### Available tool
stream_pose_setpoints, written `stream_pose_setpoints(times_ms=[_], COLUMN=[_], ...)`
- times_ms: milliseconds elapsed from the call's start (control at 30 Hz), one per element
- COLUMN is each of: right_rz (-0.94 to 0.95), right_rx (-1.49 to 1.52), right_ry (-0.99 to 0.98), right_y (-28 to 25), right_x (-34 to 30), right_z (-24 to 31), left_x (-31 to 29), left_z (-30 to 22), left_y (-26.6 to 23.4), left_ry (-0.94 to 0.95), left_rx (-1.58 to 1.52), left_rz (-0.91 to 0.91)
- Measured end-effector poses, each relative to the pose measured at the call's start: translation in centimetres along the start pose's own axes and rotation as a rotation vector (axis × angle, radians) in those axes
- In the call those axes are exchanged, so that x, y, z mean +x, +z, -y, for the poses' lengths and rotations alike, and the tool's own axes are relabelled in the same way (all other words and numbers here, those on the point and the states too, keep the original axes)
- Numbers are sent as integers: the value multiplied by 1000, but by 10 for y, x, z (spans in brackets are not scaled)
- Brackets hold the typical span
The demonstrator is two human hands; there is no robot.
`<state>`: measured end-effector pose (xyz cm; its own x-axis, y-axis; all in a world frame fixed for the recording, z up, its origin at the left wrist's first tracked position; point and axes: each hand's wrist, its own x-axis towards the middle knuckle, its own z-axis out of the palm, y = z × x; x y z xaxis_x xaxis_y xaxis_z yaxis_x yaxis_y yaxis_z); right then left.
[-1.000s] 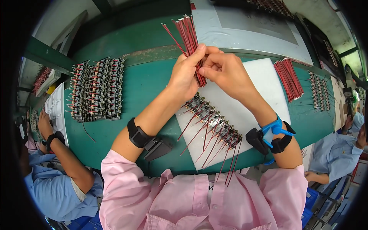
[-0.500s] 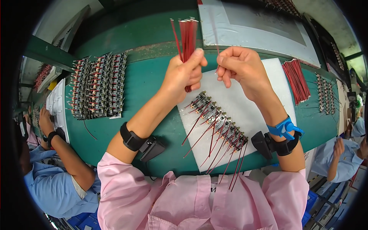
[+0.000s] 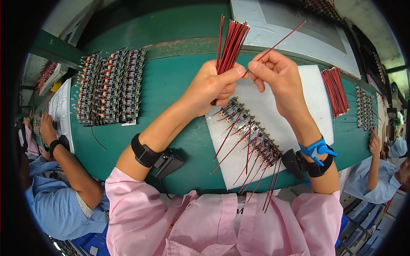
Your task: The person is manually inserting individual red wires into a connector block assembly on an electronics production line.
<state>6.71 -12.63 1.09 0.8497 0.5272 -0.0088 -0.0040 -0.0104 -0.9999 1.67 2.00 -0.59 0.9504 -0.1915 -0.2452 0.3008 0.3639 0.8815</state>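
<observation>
Wrapped in my left hand [image 3: 215,84] is a bundle of red and black wires [image 3: 232,45], its ends fanning out above the fist. My right hand [image 3: 274,76] pinches one red wire [image 3: 284,37] that slants up to the right; its lower end reaches my left thumb and fingertips. The two hands nearly touch. Below them, a slanting row of small circuit boards [image 3: 252,130] lies on a white foam sheet [image 3: 304,100], with red and black wires trailing toward me. I cannot make out how the wires join the boards.
Rows of assembled boards [image 3: 112,89] stand on the green table [image 3: 168,87] at left. A second wire bundle [image 3: 335,91] and more boards [image 3: 364,109] lie at right. A pale metal panel [image 3: 294,36] is behind. Co-workers in blue [image 3: 70,200] sit on both sides.
Both hands have come together, the left moving right with its bundle. The red wire in my right hand has tilted from upright to a slant. The co-worker's hand at right has moved toward the boards.
</observation>
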Motion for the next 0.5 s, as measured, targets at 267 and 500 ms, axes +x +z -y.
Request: stream_pose_setpoints(times_ms=[267,500], right_rz=[-51,-39], right_rx=[-11,-116], right_ry=[-5,8], right_y=[0,2], right_x=[-3,-9], right_z=[-2,-4], left_x=[-3,0], left_z=[-1,3], left_y=[-1,-5], left_ry=[72,223], left_rx=[128,337], left_rz=[10,-61])
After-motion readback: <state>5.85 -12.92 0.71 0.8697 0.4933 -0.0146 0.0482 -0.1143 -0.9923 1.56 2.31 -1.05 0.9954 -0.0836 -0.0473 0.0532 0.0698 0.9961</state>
